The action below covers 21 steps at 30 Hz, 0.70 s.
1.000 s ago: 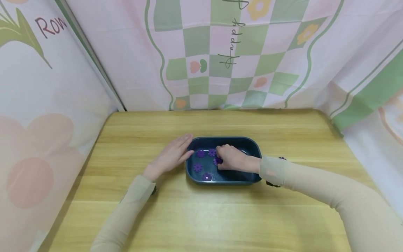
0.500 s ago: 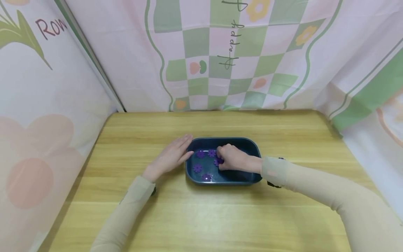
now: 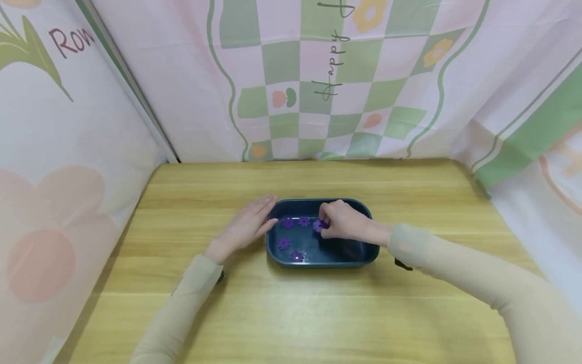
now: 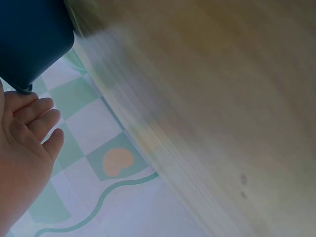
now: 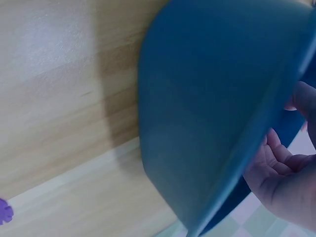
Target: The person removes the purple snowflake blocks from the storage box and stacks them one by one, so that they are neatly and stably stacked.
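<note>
A dark blue rectangular basin (image 3: pixel 336 264) stands on the wooden table, with several purple snowflake discs (image 3: pixel 284 243) lying on the left part of its floor. My left hand (image 3: pixel 245 222) rests against the basin's left end, fingers extended, thumb at the rim; in the left wrist view its fingertips meet the basin's edge. Inside the basin, my right hand (image 3: pixel 346 221) pinches a purple snowflake disc (image 3: pixel 317 226) between thumb and fingers. The right wrist view shows the basin's outer wall (image 5: pixel 207 98) in front of part of that hand, and the pinched disc is hidden there.
Another purple disc (image 5: pixel 5 211) lies on the table outside the basin, visible only in the right wrist view. The wooden table (image 3: pixel 295 318) runs back to a patterned curtain (image 3: pixel 318 116); similar cloth hangs at both sides.
My right hand has moved a little right and up, drawing a snowflake disc with it. The disc on the table has gone behind the right sleeve in the head view. My left hand stays put.
</note>
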Each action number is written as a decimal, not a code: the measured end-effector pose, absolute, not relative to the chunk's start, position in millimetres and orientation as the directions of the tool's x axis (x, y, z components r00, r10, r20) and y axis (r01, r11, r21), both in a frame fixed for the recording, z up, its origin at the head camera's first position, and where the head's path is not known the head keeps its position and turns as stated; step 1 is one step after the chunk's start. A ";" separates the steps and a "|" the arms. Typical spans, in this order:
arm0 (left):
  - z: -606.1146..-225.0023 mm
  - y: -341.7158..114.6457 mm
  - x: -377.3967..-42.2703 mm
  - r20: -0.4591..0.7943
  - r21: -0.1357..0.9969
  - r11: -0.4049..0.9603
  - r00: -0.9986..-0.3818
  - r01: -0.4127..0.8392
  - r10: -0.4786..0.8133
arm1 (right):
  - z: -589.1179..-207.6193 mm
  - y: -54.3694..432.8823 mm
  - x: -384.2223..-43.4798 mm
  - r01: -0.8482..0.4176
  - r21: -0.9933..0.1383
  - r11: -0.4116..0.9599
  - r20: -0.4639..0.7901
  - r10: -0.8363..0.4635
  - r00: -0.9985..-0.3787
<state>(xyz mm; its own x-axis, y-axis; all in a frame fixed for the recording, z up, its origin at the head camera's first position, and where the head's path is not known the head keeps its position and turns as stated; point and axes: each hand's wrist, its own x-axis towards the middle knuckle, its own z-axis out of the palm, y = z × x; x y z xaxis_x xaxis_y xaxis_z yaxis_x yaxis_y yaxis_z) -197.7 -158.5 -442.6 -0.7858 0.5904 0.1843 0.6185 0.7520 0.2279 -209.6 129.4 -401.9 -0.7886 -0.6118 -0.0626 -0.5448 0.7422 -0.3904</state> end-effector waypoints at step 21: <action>-440.7 -157.8 -196.1 0.165 0.243 0.752 -0.790 0.613 0.590 | -377.9 165.3 -208.5 -0.539 -0.435 0.721 0.057 -0.575 -0.816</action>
<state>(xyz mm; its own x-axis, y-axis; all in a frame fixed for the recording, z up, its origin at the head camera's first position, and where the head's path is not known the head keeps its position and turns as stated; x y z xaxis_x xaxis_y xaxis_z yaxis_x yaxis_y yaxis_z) -196.1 -157.8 -440.7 -0.7901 0.5903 0.1650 0.6126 0.7519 0.2435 -208.5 165.3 -377.9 -0.8161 -0.5751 0.0573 -0.5389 0.7214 -0.4350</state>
